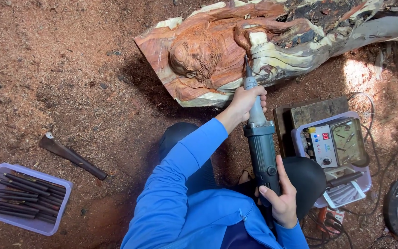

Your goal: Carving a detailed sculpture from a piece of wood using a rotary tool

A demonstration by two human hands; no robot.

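Grinder [261, 143] held in both hands, its tip against the carved log [217, 50].

The left hand [246, 102] wraps the narrow neck far up the tool; the right hand [279, 196] grips the grey body near the person. The log lies on sawdust at the far side. A purple tray of chisels [26, 198] sits near left, a dark tool [72, 156] beside it, a meter box [335, 145] right.

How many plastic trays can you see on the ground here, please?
2: one lilac tray of dark rods at lower left, another tray at right under a meter; more may lie outside the view.
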